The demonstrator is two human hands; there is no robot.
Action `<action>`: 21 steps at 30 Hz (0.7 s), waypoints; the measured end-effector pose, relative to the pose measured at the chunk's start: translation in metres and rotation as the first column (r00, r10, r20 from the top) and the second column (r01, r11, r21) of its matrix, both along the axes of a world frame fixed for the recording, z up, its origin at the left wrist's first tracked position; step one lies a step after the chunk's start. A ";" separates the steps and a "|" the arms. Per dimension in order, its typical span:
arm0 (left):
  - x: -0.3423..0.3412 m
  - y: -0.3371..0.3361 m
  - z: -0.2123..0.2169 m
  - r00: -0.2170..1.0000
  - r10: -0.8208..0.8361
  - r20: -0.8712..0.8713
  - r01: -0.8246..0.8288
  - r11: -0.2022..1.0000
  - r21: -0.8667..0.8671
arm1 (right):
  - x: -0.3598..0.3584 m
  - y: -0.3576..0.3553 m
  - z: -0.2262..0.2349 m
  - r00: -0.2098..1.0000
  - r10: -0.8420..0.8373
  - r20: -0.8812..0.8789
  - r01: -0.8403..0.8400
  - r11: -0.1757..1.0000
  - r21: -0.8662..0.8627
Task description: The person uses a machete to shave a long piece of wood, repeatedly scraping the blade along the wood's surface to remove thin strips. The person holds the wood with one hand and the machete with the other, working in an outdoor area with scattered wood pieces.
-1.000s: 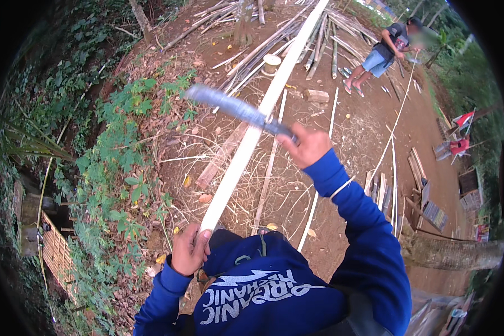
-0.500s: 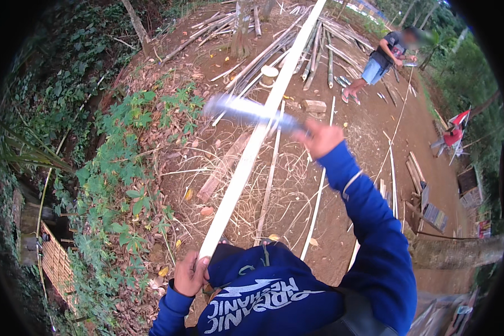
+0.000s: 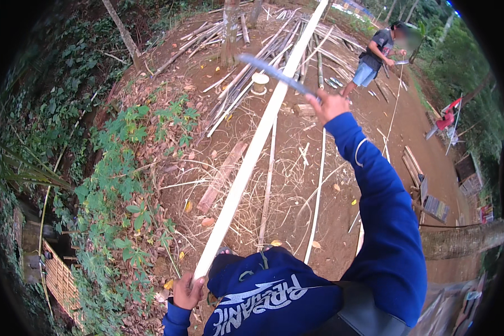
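Note:
A long, pale split-bamboo strip (image 3: 242, 176) runs from near my waist up and away to the top of the view. My left hand (image 3: 187, 291) is closed around its near end, thumb on top. Farther along, at the strip's right side, my right hand (image 3: 331, 106) grips a machete (image 3: 271, 70) by its handle. The blade lies across the strip and points to the upper left; whether it touches the strip, I cannot tell. Thin curled shavings (image 3: 285, 190) cover the ground beneath.
A pile of bamboo poles (image 3: 274, 47) lies ahead beside a tree trunk (image 3: 229, 33). At the upper right a person (image 3: 375, 53) stands holding something thin. A plank (image 3: 223, 176) and narrow strips (image 3: 318, 196) rest on the dirt. Green plants (image 3: 123, 140) border the left.
My right hand has moved farther out along the strip with the machete. The blade has turned edge-on and looks less blurred. My left hand keeps its hold on the near end.

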State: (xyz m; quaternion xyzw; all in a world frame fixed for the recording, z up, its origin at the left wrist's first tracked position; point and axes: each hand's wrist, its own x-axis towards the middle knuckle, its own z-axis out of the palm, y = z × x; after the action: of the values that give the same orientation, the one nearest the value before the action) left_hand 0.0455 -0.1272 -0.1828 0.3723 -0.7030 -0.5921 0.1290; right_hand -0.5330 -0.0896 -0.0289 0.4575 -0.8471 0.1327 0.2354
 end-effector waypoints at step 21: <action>-0.029 -0.010 -0.061 0.994 0.066 0.083 -0.057 0.993 -0.101 | 0.148 0.042 -0.068 0.884 0.231 0.407 -0.171 0.969 -0.177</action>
State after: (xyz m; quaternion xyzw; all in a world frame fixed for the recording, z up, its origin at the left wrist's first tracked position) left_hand 0.0166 -0.1376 -0.2440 0.4123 -0.7243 -0.5360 0.1347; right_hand -0.3852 -0.0477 -0.0970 0.4859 -0.8148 0.3103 0.0610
